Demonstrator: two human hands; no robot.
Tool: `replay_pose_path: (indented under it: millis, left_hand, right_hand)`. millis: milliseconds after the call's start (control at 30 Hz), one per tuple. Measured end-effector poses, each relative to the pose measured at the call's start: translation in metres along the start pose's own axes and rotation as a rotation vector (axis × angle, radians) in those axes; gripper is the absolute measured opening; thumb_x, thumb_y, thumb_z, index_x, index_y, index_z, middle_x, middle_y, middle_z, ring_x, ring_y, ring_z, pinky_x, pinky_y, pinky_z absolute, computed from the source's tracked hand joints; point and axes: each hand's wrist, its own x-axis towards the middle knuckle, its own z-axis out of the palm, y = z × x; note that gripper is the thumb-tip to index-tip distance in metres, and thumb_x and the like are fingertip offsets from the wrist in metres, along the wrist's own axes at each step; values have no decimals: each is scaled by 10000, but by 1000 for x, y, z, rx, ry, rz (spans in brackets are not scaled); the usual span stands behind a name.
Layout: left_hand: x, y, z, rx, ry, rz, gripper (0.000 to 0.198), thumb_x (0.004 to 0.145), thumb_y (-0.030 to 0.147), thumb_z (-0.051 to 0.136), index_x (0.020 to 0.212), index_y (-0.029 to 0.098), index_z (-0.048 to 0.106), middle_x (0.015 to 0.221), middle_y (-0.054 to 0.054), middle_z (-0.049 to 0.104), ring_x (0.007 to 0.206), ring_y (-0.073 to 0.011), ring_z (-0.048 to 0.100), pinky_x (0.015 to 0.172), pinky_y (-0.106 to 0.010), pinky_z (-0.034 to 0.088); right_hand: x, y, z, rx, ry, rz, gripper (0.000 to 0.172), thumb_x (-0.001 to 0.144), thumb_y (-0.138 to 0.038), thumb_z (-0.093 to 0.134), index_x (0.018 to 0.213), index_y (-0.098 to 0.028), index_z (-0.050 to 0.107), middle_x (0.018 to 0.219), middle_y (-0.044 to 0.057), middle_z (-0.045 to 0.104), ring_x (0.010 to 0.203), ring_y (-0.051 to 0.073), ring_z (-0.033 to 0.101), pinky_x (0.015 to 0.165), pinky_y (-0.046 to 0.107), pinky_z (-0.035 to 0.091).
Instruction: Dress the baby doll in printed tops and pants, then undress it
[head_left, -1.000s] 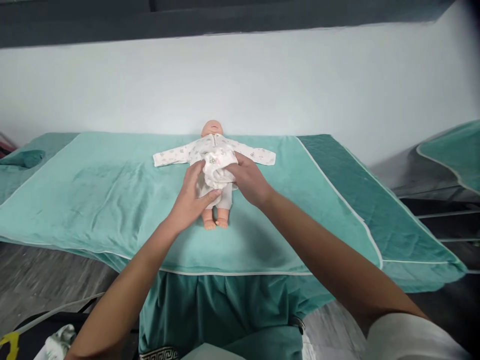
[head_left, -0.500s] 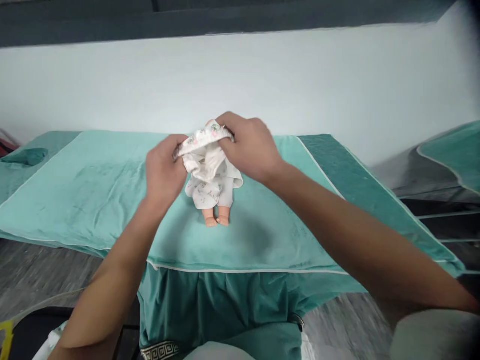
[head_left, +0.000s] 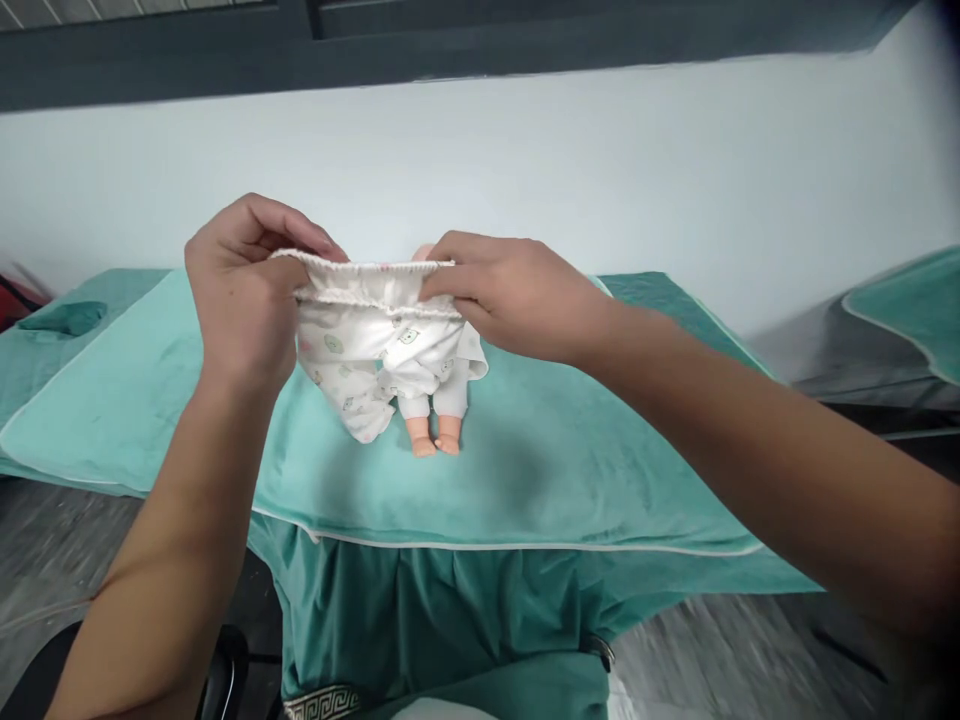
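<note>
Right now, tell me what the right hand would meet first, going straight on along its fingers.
The pants held by the right hand likely come first, then the left hand, though depth is unclear.

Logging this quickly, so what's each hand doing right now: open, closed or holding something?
Left hand: closed, holding small white printed cloth trousers by one end of the gathered waistband.
Right hand: closed, holding the waistband's other end.

White trousers (head_left: pixel 352 335) are showing green and pink motifs, the doll (head_left: pixel 448 436) is showing peach feet below white leg cloth (head_left: pixel 451 394), the turquoise cover (head_left: pixel 577 450) is carrying white piping (head_left: pixel 525 547), the beam (head_left: pixel 525 38) is reading dark grey, and a trim band (head_left: pixel 326 703) is bearing pale key-pattern on black.
</note>
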Motion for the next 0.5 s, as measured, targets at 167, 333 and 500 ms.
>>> replay_pose_path:
  millis: [167,333,500]
  left_hand:
    - [5,4,-7,127,-75,-68,298,612,-46,561,719,193,703,675,2,718,609,-157,611,525,-293,377]
    - [-18,13,-3,96,-466,-207,182,852,154,685,1015,229,718,1063,-41,741,1024,-206,676,844,-340,530]
    - [-57,-4,18,541,-550,-173,329,862,416,751,1091,231,604,1172,-65,633,1055,-232,621,899,-386,526]
  right_hand:
    - [11,8,-1,143,-164,0,296,1005,-422,543,1063,-206,738,1075,72,645,955,212,577,801,310,401]
    - [20,8,3,95,-185,84,221,916,-412,699,1017,-216,721,1074,61,635,949,219,575,794,309,396]
    - [22,10,24,217,-94,181,201,937,-323,600,866,-185,730,1016,73,633,984,232,561,820,343,427]
